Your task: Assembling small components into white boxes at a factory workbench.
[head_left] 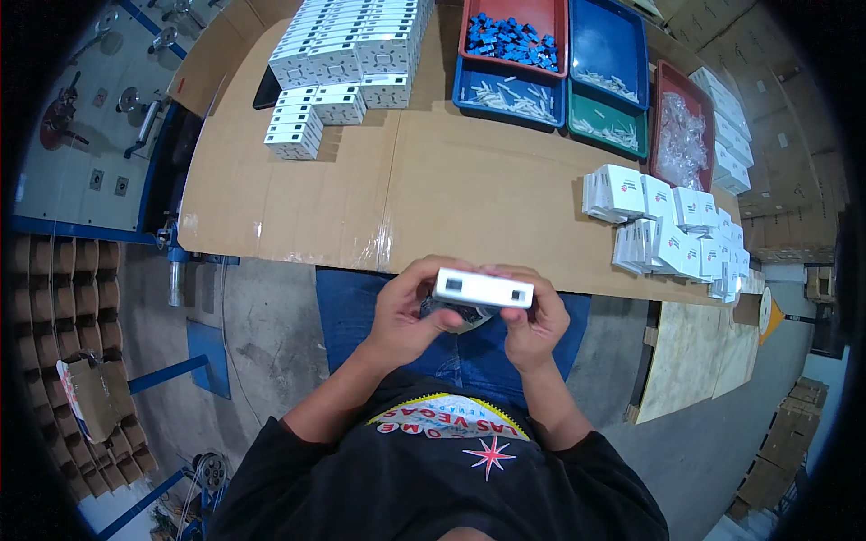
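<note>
Just beyond the near edge of the table, I hold up a white rectangular plastic housing [484,288] with two small dark square marks on the side turned up. My left hand [408,311] grips its left end, thumb underneath on the near side. The right end sits between the thumb and fingers of my right hand [538,316]. Below the housing, between my thumbs, something dark shows in part; what it is I cannot make out. Stacks of similar white housings [388,52] stand at the far left of the table.
The table [298,207] is covered with cardboard. Trays at the back right hold blue parts [510,43], small white pieces [514,97] and clear plastic bits [681,140]. Several white packets [672,243] with leaflet-like fronts lie at right. A blue stand [207,361] is at left.
</note>
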Tool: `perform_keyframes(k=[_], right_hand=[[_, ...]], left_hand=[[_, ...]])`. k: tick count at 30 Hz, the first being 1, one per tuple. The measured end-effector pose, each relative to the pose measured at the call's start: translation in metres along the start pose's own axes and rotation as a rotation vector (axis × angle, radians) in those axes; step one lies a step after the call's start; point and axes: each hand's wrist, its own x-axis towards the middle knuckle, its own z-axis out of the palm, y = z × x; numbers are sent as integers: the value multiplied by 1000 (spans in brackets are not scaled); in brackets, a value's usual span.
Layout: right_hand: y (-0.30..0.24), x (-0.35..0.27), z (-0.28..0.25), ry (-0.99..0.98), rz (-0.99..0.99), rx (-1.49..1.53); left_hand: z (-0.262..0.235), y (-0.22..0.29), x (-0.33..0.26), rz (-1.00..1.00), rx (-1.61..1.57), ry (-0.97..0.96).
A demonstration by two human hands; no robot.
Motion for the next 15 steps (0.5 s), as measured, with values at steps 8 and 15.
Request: perform_keyframes(k=[8, 15], right_hand=[[17, -1, 3, 134, 396, 14], [46, 3, -2, 148, 536, 91]], left_hand=[[0, -20, 6, -394, -19, 314], [-13, -48, 1, -448, -95, 351]])
